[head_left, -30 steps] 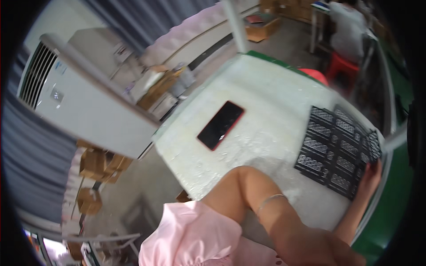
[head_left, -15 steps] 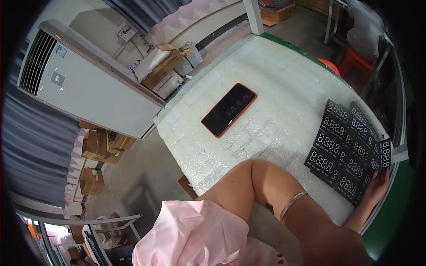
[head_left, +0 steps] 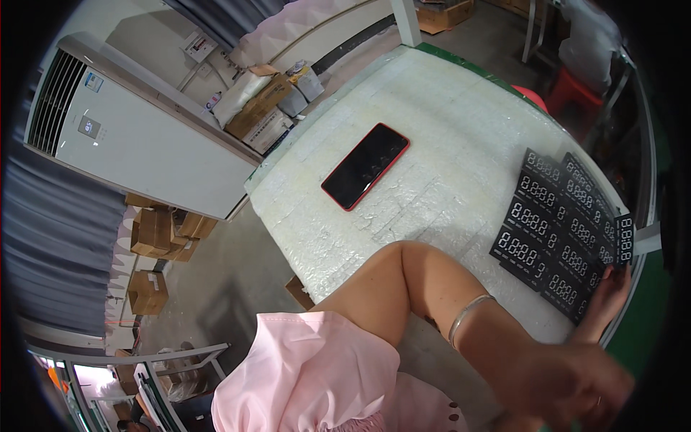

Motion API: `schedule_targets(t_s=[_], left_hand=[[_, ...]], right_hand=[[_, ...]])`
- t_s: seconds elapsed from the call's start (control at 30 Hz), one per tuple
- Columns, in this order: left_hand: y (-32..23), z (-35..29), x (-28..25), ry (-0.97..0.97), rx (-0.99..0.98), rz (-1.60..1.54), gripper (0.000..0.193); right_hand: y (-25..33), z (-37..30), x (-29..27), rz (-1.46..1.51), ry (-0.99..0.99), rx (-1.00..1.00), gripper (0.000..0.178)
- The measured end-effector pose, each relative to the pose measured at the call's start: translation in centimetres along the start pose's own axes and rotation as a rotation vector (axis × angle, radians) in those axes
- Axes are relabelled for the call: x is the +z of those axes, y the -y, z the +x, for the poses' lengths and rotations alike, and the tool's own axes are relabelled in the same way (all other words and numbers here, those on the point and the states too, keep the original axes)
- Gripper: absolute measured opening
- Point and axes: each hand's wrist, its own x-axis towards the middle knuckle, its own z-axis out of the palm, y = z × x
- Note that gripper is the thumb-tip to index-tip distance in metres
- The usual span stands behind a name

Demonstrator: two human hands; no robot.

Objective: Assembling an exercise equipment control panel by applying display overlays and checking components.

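Black rectangular display panels with white segment-digit patterns lie overlapping in rows at the right of the padded table. At their right end my right hand has its fingers closed at the lower edge of a narrow black display panel. My left arm, with a silver bracelet, bends across the front of the table. My left hand is low at the right, below the panels and smeared by motion, so its fingers cannot be read. A black phone with a red edge lies mid-table.
A white metal frame post rises at the far corner, with another rail along the right edge. A tall white air conditioner and cardboard boxes stand at left. Behind the table are a red stool and more boxes.
My left hand has come into view at the lower right, its forearm swinging slightly. The right hand stays at the narrow panel. The whole view has shifted a little.
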Motion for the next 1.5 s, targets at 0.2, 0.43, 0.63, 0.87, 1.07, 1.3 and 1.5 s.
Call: schedule_targets(t_s=[0.2, 0.43, 0.63, 0.87, 1.07, 1.3, 1.5], left_hand=[[1.0, 1.5, -0.4, -0.442, -0.218, 0.2, 0.011], [-0.6, -1.3, 0.1, -0.486, -0.291, 0.291, 0.016], [1.9, 0.3, -3.0, -0.582, -0.229, 0.63, 0.018], [3.7, -1.2, -14.6, -0.557, -0.165, 1.306, 0.014], [4.2, -3.0, -18.3, 0.006, 0.139, 2.275, 0.025], [5.1, -3.0, -19.9, -0.204, -0.081, 2.304, 0.03], [5.6, -2.2, -20.8, -0.184, 0.062, 2.405, 0.028]], right_hand=[[1.3, -1.4, 1.0, -0.08, -0.134, 0.017, 0.023], [-0.9, -5.7, 9.6, -0.118, -0.089, -0.015, 0.006], [5.8, -6.0, 8.1, -0.06, -0.349, -0.266, 0.007], [13.7, 2.2, -3.2, -0.348, -0.234, -0.317, 0.016], [17.0, 13.9, -11.6, -0.84, -0.233, -0.23, 0.081], [15.2, 28.0, -13.3, -1.597, 0.045, -0.778, 0.096], [16.4, 35.6, -19.8, -1.78, 0.138, -0.952, 0.1]])
